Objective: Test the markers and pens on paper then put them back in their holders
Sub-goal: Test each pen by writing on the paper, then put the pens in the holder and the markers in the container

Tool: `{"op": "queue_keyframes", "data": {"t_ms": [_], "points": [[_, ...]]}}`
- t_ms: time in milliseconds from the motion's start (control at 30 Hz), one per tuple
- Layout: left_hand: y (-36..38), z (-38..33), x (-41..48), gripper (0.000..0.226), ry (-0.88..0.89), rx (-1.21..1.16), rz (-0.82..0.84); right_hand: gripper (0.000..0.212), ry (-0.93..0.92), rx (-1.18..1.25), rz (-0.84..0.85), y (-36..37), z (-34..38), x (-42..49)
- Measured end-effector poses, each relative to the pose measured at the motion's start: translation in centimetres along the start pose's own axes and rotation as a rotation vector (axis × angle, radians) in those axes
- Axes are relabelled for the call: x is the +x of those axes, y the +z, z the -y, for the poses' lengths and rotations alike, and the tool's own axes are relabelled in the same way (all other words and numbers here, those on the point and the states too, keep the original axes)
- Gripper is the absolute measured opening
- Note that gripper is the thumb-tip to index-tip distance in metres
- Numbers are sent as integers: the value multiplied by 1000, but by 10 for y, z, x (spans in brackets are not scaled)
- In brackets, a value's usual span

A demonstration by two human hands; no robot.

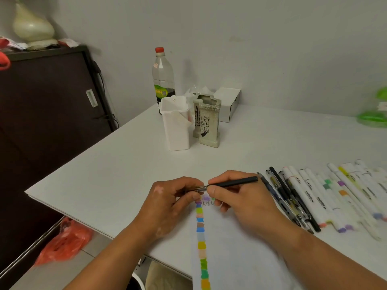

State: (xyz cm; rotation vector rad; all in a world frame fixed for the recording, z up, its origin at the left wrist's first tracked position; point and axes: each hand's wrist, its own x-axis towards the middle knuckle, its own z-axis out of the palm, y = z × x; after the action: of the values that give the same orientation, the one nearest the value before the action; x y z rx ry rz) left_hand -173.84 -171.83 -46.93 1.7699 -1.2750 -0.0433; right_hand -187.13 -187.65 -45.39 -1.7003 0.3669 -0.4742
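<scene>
White worktop (104, 174), holders at the back.
Left hand (173, 197) and right hand (240, 204) fingers pinch a slim black pen (232, 182) over swatch-striped white paper (230, 258); white plastic holder (177, 126) touches calligraphy-printed ceramic holder (207, 124), insides hidden.

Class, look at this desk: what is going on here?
A person's right hand holds a black pen over the paper; the left hand pinches its silver tip end. Colour swatches run down the sheet. Other pens and markers lie in a row to the right. The white plastic holder and the ceramic holder stand at the back.
</scene>
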Motion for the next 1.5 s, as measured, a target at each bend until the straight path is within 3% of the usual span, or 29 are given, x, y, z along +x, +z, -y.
{"op": "queue_keyframes", "data": {"t_ms": [267, 367, 467, 533, 633, 767, 900, 1233, 1500], "points": [[0, 1, 0, 19, 9, -18, 55, 10, -17, -17, 12, 3, 4, -2], [0, 3, 1, 18, -4, -8, -25, 12, -35, 0, 147, -8, 14, -3], [0, 5, 2, 19, 31, 24, -64, 41, 84, 69, 362, -32, 28, -6], [2, 5, 3, 21, 69, 59, -28, 41, 144, -73, 438, -40, 33, -11], [4, 2, 2, 23, 93, 100, 27, 13, 81, -455, 302, -28, 28, -16], [6, 5, 2, 52, -59, 157, 130, 22, 43, -721, 111, -22, 20, -21], [9, 9, 3, 61, 42, 352, 255, 23, 30, -927, -125, -51, 17, -25], [14, 13, 6, 52, 9, 452, 216, 18, 0, -1214, -124, -62, -1, -30], [15, 7, 7, 47, -17, 482, 211, 13, 55, -1135, -215, -75, -7, -22]]}}
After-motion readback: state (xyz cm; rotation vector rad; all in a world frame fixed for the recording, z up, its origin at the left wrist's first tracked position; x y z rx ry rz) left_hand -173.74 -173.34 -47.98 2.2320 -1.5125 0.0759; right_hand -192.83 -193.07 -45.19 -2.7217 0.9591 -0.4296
